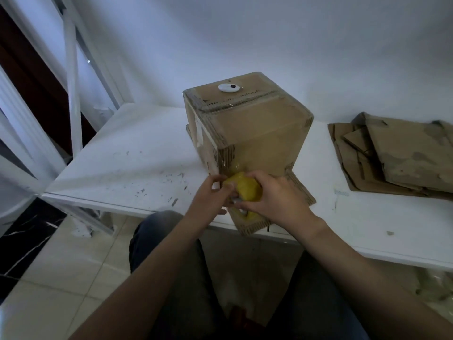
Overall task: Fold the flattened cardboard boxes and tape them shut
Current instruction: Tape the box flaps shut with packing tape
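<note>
The fingers [256,177] of the right hand [279,200] are curled over the top of the yellow tape roll [246,188], clamped on it. The left hand [208,196] closes its fingers [219,179] against the roll's left side, probably to find the loose end, though the end itself is too small to see. The roll sits at the foot of the upright cardboard box [257,133], which stands near the front edge of the table [127,168] with an open flap [300,191] lying toward that edge. To do this well, I judge the left hand should pin the tape end flat on the box wall while the right draws the roll away taut and straight, so no wrinkle forms; the flattened cardboard [404,158] waits toward the table's right edge
</note>
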Available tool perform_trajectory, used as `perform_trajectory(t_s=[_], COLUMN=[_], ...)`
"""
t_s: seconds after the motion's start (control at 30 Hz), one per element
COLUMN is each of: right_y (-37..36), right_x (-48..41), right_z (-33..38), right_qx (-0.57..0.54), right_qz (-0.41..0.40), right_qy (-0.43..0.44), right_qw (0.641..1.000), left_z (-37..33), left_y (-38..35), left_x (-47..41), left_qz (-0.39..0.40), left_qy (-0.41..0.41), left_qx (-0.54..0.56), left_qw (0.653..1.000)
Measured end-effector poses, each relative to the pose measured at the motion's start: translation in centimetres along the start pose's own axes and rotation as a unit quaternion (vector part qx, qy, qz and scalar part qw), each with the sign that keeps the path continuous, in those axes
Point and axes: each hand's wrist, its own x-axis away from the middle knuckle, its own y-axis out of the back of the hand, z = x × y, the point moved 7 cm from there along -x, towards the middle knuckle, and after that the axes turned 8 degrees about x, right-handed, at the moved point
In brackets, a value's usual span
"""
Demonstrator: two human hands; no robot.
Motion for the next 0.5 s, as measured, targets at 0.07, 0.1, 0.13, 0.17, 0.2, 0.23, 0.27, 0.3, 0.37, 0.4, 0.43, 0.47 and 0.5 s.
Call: perform_trajectory(t_s=[0.07,0.1,0.13,0.17,0.2,0.23,0.27,0.3,0.37,0.4,0.43,0.47,0.5], right_y=[0.1,0.3,0.7,1.2,1.9,2.7,3.7,4.7,6.5,7.2,7.9,8.4,8.9], right_x=[0.0,0.0,-0.1,-0.4,-0.7,-1.2,-1.8,-2.4,-3.8,-4.6,-5.6,-6.6,-7.7], right_z=[0.2,0.2,0.3,0.2,0.2,0.3,0.4,0.7,1.4,1.7,1.9,2.1,2.4], right_qx=[-0.006,-0.010,-0.009,-0.001,0.010,0.021,0.026,0.025,0.013,0.008,0.006,0.011,0.025], right_qz=[0.012,0.018,0.019,0.015,0.007,-0.005,-0.023,-0.044,-0.084,-0.101,-0.115,-0.128,-0.139], right_qy=[0.007,0.014,0.022,0.028,0.033,0.038,0.045,0.054,0.078,0.084,0.086,0.087,0.088], right_qw=[1.000,1.000,1.000,1.000,0.999,0.999,0.998,0.997,0.993,0.991,0.990,0.988,0.986], left_z=[-0.1,-0.4,-0.6,-0.8,-0.9,-1.0,-1.1,-1.2,-1.2,-1.2,-1.2,-1.2,-1.2], left_y=[-0.9,-1.0,-1.0,-1.1,-1.1,-1.1,-1.1,-1.2,-1.1,-1.1,-1.0,-0.9,-0.8], left_x=[0.3,0.4,0.5,0.5,0.5,0.6,0.6,0.6,0.7,0.7,0.7,0.7,0.6], left_qz=[-0.006,-0.020,-0.030,-0.034,-0.036,-0.039,-0.041,-0.041,-0.040,-0.039,-0.039,-0.039,-0.039], left_qy=[0.027,0.029,0.028,0.027,0.029,0.032,0.036,0.039,0.044,0.046,0.049,0.052,0.055], left_qx=[0.098,0.124,0.129,0.123,0.117,0.121,0.129,0.135,0.130,0.127,0.122,0.116,0.109], left_qw=[0.995,0.992,0.991,0.992,0.992,0.991,0.990,0.989,0.990,0.990,0.991,0.991,0.992])
